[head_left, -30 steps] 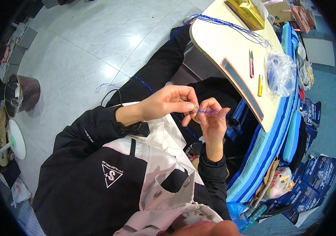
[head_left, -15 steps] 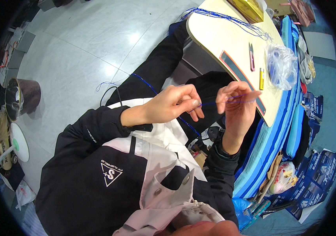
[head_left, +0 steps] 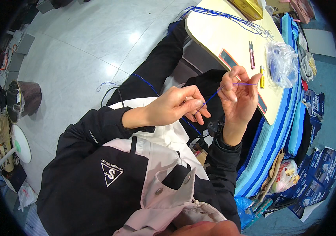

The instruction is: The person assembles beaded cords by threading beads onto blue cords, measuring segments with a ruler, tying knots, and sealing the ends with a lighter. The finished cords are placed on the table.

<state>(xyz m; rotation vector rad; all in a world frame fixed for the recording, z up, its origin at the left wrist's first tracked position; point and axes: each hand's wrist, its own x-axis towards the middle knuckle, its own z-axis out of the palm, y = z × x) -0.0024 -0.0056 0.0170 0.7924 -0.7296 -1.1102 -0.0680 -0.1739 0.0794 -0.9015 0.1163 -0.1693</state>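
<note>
A thin blue cord (head_left: 212, 96) runs taut between my hands above my lap. My left hand (head_left: 172, 105) is closed, thumb and forefinger pinching the cord. My right hand (head_left: 238, 100) is raised near the table edge with its fingers curled, and the cord passes round them and stretches across to the finger at its outer side. A thicker, braided-looking length of the same blue cord lies over my dark trouser leg and shows again below my left hand. Its thin loose end trails off to the left.
On the pale table (head_left: 211, 33) lie a bundle of blue cords (head_left: 231, 17), thread snips (head_left: 251, 55), a yellow lighter (head_left: 262, 76), a dark orange-edged strip (head_left: 228, 59) and a clear plastic bag (head_left: 282, 65). A brown bin (head_left: 28, 98) stands on the floor at left.
My right hand has turned and its fingers have curled in more around the cord. The cord between the hands now slopes up to the right. My left hand has barely moved.
</note>
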